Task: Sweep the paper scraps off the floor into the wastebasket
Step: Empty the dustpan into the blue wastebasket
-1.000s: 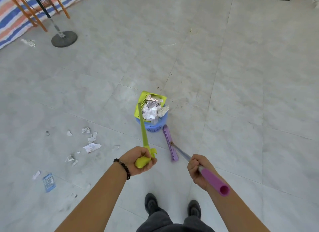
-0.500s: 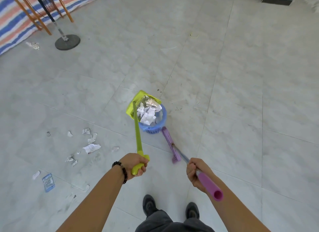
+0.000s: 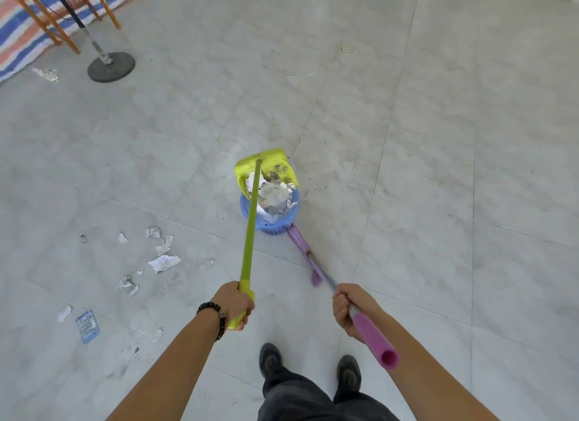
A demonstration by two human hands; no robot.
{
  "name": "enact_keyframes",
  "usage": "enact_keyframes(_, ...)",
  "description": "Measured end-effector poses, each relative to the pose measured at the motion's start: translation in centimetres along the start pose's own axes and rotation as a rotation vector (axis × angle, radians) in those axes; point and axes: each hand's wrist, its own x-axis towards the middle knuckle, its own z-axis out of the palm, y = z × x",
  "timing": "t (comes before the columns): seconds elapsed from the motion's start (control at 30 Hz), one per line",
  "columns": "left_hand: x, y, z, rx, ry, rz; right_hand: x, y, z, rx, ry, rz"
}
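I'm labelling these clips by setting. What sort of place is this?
Probably an indoor room, perhaps a home or hall: large grey floor tiles, a standing fan's round base, and a striped tarp.

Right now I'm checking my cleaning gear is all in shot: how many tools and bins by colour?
Green: 1, the dustpan in the left hand
Purple: 1, the broom in the right hand
Blue: 1, the wastebasket
Total: 3

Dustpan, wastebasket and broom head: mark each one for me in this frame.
dustpan (image 3: 272,163), head view, on the yellow-green back wall of the pan.
wastebasket (image 3: 273,225), head view, on the blue near rim.
broom head (image 3: 301,244), head view, on the purple bar's top face.
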Motion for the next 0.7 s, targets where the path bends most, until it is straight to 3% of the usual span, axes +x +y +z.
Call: enact_keyframes(0.7,-1.0,-4.0,5.2,0.082,0.161,0.031,1.3,0.5,-2.6,-0.066,-0.026,0.064)
